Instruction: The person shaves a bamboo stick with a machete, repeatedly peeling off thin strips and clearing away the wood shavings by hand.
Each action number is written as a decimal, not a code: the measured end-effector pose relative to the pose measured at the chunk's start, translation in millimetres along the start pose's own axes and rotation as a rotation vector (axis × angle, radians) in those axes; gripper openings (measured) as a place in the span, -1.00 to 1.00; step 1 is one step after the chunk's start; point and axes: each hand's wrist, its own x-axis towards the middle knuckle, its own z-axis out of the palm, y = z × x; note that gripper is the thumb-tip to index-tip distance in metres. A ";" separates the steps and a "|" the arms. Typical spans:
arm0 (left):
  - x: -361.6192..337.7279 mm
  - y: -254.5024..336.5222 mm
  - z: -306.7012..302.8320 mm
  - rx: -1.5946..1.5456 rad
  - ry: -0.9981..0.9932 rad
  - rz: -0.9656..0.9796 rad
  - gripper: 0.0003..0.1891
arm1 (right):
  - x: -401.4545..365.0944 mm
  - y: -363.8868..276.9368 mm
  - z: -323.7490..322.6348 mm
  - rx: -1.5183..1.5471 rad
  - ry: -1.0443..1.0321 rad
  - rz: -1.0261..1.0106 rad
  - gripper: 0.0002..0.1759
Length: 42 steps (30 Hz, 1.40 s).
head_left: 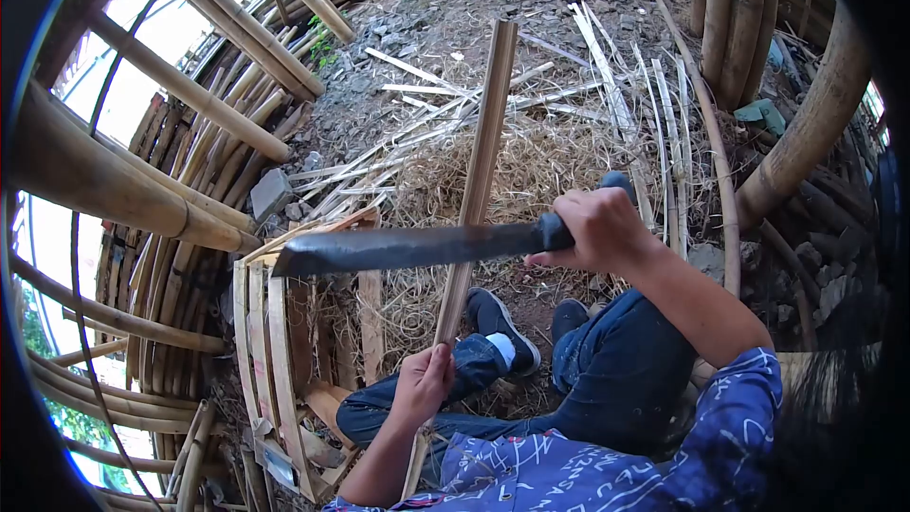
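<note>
My right hand [599, 232] is closed around the dark handle of a machete [408, 247], whose broad blade points left. Below it, my left hand [424, 385] grips a long split bamboo strip [486, 133] near its lower end. The strip stands slanted away from me, its far end over the ground. The blade crosses in front of the strip in this view and hides a short part of it. A tail of the strip shows below my left hand, against my shirt.
A slatted wooden crate [278, 322] stands at my left leg. Curly shavings [445, 175] and loose split strips [607, 76] cover the ground ahead. Thick bamboo poles [123, 180] rise on the left, and others [801, 123] on the right. A grey block [271, 193] lies beyond the crate.
</note>
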 end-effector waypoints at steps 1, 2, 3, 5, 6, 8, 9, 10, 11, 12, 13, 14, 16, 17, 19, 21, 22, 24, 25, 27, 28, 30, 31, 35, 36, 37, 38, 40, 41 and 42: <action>0.9 -1.2 -2.1 0.006 -0.012 0.051 -0.53 | -0.5 3.0 -1.0 -0.006 0.027 0.019 -0.34; -0.1 -0.5 -3.3 0.004 -0.013 0.048 -0.53 | -1.4 5.3 -2.4 -0.013 0.053 0.039 -0.34; -1.6 1.5 -4.2 0.004 -0.025 0.038 -0.52 | -1.7 7.2 -5.1 -0.006 0.064 0.054 -0.34; -4.5 3.7 -6.4 0.002 -0.036 0.026 -0.52 | -3.2 11.7 -6.7 -0.030 0.084 0.058 -0.35; -5.9 4.1 -7.4 -0.003 -0.031 0.000 -0.52 | -4.2 14.2 -7.5 -0.054 0.107 0.062 -0.35; -8.6 1.7 -10.7 -0.011 -0.028 -0.027 -0.51 | -6.5 20.6 -9.9 -0.087 0.101 0.079 -0.36; -11.6 -1.8 -13.6 0.006 -0.025 -0.048 -0.51 | -8.0 24.6 -10.4 -0.069 0.085 0.202 -0.37; -13.6 -4.2 -15.9 0.025 -0.021 -0.068 -0.51 | -9.5 29.5 -10.3 -0.050 0.070 0.325 -0.38; -15.1 -4.4 -16.9 0.024 -0.020 -0.069 -0.51 | -11.1 38.2 -7.6 -0.040 0.118 0.342 -0.39; -17.4 -4.1 -17.8 0.026 -0.008 -0.086 -0.52 | -12.9 41.4 -8.0 -0.038 0.117 0.340 -0.39; -19.5 -4.2 -18.6 0.027 0.005 -0.104 -0.52 | -14.4 43.5 -8.1 -0.095 0.114 0.324 -0.39; -20.3 -4.6 -19.5 0.026 0.008 -0.105 -0.52 | -14.7 43.9 -7.9 -0.151 0.111 0.308 -0.39; -20.6 -4.7 -20.7 0.031 0.023 -0.096 -0.54 | -14.8 41.5 -9.4 -0.158 0.090 0.327 -0.38; -20.9 -5.4 -22.3 0.030 0.017 -0.095 -0.54 | -15.0 42.3 -10.8 -0.168 0.087 0.329 -0.38; -23.9 -8.8 -28.2 0.070 0.027 -0.064 -0.54 | -16.8 45.0 -13.1 -0.184 0.083 0.334 -0.38; -25.4 -14.6 -32.5 0.088 0.023 -0.036 -0.54 | -18.2 48.0 -11.2 -0.157 0.131 0.388 -0.38; -26.7 -16.8 -35.1 0.107 0.023 -0.009 -0.54 | -18.4 47.8 -11.4 -0.155 0.133 0.386 -0.38; -29.5 -18.3 -40.1 0.113 0.024 -0.015 -0.54 | -19.8 46.9 -12.7 -0.188 0.128 0.359 -0.38; -31.5 -19.7 -42.5 0.118 0.021 -0.023 -0.54 | -20.5 46.9 -13.2 -0.188 0.126 0.362 -0.38; -37.7 -28.3 -51.0 0.120 0.026 -0.045 -0.55 | -20.3 48.8 -16.0 -0.196 0.114 0.374 -0.38; -39.6 -30.7 -53.8 0.121 0.038 -0.064 -0.56 | -20.3 50.6 -17.4 -0.199 0.116 0.375 -0.38; -45.8 -28.5 -55.2 0.144 0.035 -0.054 -0.57 | -22.5 55.4 -19.3 -0.215 0.132 0.482 -0.38; -48.7 -27.6 -55.5 0.165 0.033 -0.046 -0.57 | -24.9 57.2 -19.0 -0.212 0.118 0.476 -0.37; -54.2 -31.9 -60.0 0.138 0.037 -0.081 -0.57 | -25.7 50.9 -20.1 -0.253 0.090 0.468 -0.38; -55.7 -34.1 -61.5 0.146 0.045 -0.066 -0.55 | -25.4 50.4 -19.5 -0.261 0.097 0.454 -0.38; -56.6 -35.3 -63.2 0.152 0.055 -0.051 -0.53 | -24.9 50.3 -19.7 -0.267 0.103 0.437 -0.38; -58.4 -36.8 -65.9 0.152 0.056 -0.053 -0.53 | -25.5 49.1 -20.2 -0.267 0.102 0.437 -0.38; -59.3 -39.7 -71.0 0.150 0.044 -0.049 -0.54 | -22.9 47.4 -20.1 -0.259 0.117 0.430 -0.37; -60.7 -40.5 -71.3 0.149 0.050 -0.049 -0.54 | -22.1 46.8 -19.7 -0.255 0.118 0.425 -0.37; -61.4 -41.0 -71.1 0.141 0.044 -0.070 -0.54 | -22.6 46.6 -19.9 -0.244 0.102 0.437 -0.37</action>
